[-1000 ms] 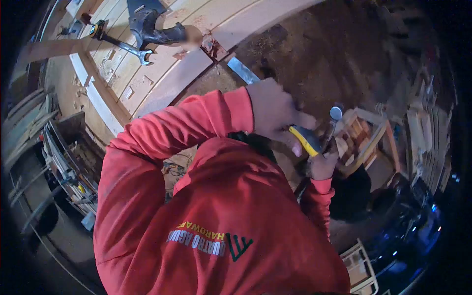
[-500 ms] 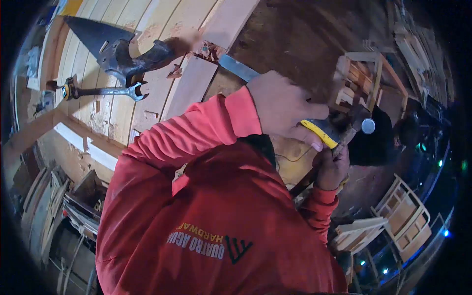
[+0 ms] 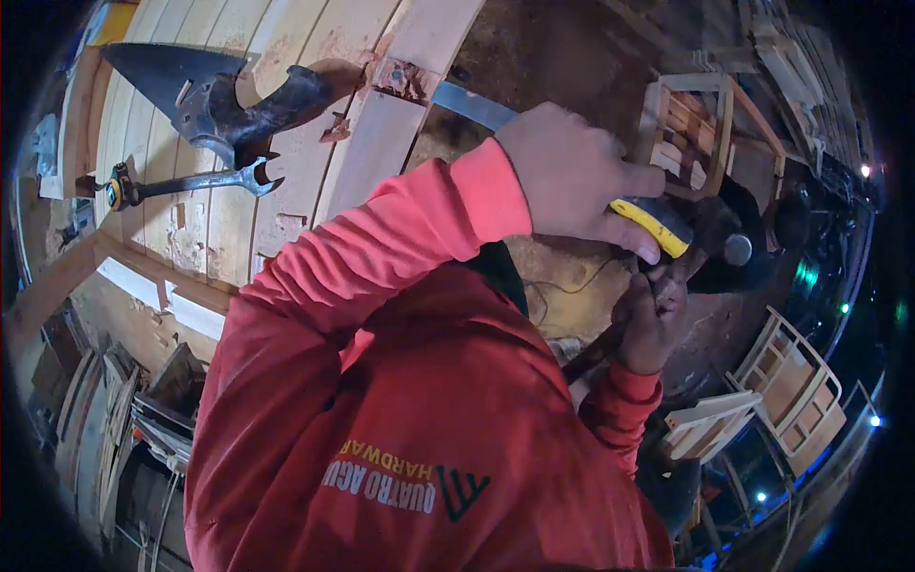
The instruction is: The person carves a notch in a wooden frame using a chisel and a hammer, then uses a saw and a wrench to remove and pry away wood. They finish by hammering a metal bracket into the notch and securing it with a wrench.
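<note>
My left hand (image 3: 581,181) is wrapped round a chisel with a black and yellow handle (image 3: 653,224). Its flat metal blade (image 3: 472,105) points to the upper left, with the tip close beside a rough cut recess (image 3: 405,81) in a board. Beyond the handle's butt is the round face of a hammer (image 3: 737,250), its dark head hard to make out. My right hand (image 3: 653,315) is closed round the hammer's shaft, which runs down and to the left. Whether hammer and chisel touch is not clear.
On the slatted wooden panel (image 3: 315,38) lie a handsaw (image 3: 229,110), an open-ended wrench (image 3: 200,181) and wood chips. Wooden frames (image 3: 791,381) stand at the right, with another small frame (image 3: 691,133) at the upper right. Scrap timber (image 3: 95,419) leans at the lower left.
Both hands have moved to the right relative to the panel, carrying the chisel and hammer. The whole view has shifted slightly, so the panel sits further left and up.
</note>
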Tool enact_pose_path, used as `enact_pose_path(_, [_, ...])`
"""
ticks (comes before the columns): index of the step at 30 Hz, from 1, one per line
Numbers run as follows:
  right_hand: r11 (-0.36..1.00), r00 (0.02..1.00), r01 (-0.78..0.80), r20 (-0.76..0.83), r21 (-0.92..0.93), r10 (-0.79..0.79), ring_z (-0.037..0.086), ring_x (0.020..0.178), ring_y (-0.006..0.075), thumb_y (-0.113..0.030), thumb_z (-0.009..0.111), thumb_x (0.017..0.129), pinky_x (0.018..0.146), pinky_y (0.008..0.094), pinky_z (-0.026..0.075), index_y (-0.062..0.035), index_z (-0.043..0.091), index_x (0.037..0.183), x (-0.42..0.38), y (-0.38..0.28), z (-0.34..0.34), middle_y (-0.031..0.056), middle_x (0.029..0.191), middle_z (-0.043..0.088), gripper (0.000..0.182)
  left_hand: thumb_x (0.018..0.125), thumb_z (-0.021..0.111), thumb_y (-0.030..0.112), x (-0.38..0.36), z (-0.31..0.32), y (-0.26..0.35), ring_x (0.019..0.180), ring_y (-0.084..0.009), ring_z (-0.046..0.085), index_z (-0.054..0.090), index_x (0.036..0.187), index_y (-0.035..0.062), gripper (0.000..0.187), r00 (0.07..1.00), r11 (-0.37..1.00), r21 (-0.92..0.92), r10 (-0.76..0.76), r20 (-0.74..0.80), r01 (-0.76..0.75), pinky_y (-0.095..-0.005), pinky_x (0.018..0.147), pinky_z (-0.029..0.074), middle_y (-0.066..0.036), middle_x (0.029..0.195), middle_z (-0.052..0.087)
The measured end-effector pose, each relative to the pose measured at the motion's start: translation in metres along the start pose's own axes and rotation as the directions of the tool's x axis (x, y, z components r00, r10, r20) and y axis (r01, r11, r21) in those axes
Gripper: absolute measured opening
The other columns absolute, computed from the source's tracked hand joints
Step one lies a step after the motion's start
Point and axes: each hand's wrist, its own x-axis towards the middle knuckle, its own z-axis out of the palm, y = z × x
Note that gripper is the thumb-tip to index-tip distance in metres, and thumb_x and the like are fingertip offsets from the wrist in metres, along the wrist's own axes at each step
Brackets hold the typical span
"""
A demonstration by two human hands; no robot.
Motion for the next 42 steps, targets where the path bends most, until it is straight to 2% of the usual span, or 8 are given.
enact_pose_path(14, [0.97,0.864,0.227,-0.477,0.087,-0.159,0.054,0.055,0.0119,-0.005,0.065,0.093,0.049,0.0262,0.042,-0.0043,0.057,0.107,0.001,-0.042,0.019,0.0036,0.073,0.059,0.016,0.082,0.058,0.081,0.008,-0.005,-0.006,0.058,-0.0359,0.067,0.066,0.101,0.0229,0.062,0.998,0.997,-0.054,-0.063,-0.018,0.062,-0.0476,0.051,0.052,-0.007,0.064,0.064])
enact_pose_path(20, [0.993,0.997,-0.039,-0.073,-0.115,0.03,0.058,0.063,0.0153,0.0,0.063,0.087,0.055,0.0268,0.044,-0.0043,0.058,0.097,-0.008,0.001,0.023,0.0044,0.081,0.06,0.012,0.083,0.058,0.081,0.007,-0.004,-0.01,0.058,-0.0364,0.066,0.066,0.099,0.023,0.06,0.998,0.998,0.006,-0.065,-0.009,0.065,-0.0475,0.05,0.051,-0.008,0.061,0.062])
enact_pose_path(22, [0.724,0.86,0.489,0.128,-0.486,-0.494,0.058,0.065,0.0157,0.002,0.062,0.084,0.056,0.0267,0.045,-0.0059,0.056,0.09,0.001,-0.019,-0.003,0.0053,0.082,0.059,0.012,0.083,0.057,0.08,0.005,-0.003,-0.008,0.058,-0.0366,0.066,0.066,0.099,0.0233,0.06,0.997,0.997,0.004,-0.077,0.004,0.077,-0.0473,0.049,0.051,-0.008,0.061,0.062])
enact_pose_path(27, [0.785,0.823,0.456,-0.136,-0.42,-0.551,0.059,0.063,0.0155,0.0,0.063,0.082,0.054,0.0277,0.045,-0.0062,0.057,0.081,0.015,-0.004,-0.026,0.007,0.079,0.057,0.008,0.084,0.056,0.08,0.005,-0.005,-0.008,0.057,-0.0369,0.066,0.066,0.099,0.0236,0.059,0.996,0.996,-0.028,-0.087,0.01,0.087,-0.0478,0.049,0.05,-0.009,0.06,0.062])
enact_pose_path(28, [0.387,0.664,0.563,0.121,-0.73,-0.738,0.057,0.06,0.0147,-0.002,0.063,0.084,0.052,0.0275,0.044,-0.0062,0.057,0.081,0.017,0.009,0.0,0.0064,0.077,0.056,0.008,0.084,0.056,0.08,0.005,-0.006,-0.01,0.057,-0.037,0.065,0.066,0.099,0.0236,0.059,0.995,0.995,-0.029,-0.095,-0.007,0.095,-0.048,0.049,0.05,-0.01,0.06,0.062])
enact_pose_path(30, [0.454,0.767,0.509,0.147,-0.731,-0.624,0.055,0.057,0.0137,-0.006,0.062,0.088,0.05,0.0264,0.043,-0.0062,0.057,0.082,0.001,0.012,0.025,0.0059,0.076,0.056,0.008,0.084,0.056,0.08,0.003,-0.005,-0.011,0.057,-0.0371,0.065,0.066,0.099,0.0236,0.059,0.994,0.993,-0.044,-0.107,-0.019,0.106,-0.0484,0.05,0.05,-0.01,0.06,0.061])
enact_pose_path(32, [0.997,0.997,-0.068,-0.02,0.036,0.069,0.052,0.054,0.0134,-0.011,0.063,0.091,0.05,0.0245,0.042,-0.0063,0.058,0.086,-0.01,-0.002,0.033,0.0057,0.078,0.056,0.008,0.085,0.056,0.08,0.007,-0.003,-0.014,0.058,-0.037,0.066,0.067,0.1,0.0237,0.06,0.996,0.997,-0.013,-0.077,-0.048,0.077,-0.0483,0.05,0.05,-0.01,0.06,0.062])
enact_pose_path(42, [0.925,0.972,0.216,-0.02,-0.312,-0.234,0.053,0.063,0.0107,-0.015,0.063,0.096,0.05,0.0254,0.042,-0.0041,0.058,0.097,0.0,0.025,0.032,0.0,0.077,0.052,0.012,0.085,0.052,0.082,0.003,0.007,-0.018,0.058,-0.0361,0.067,0.067,0.101,0.0235,0.062,0.994,0.993,0.057,-0.102,-0.032,0.103,-0.0471,0.051,0.052,-0.009,0.06,0.062])
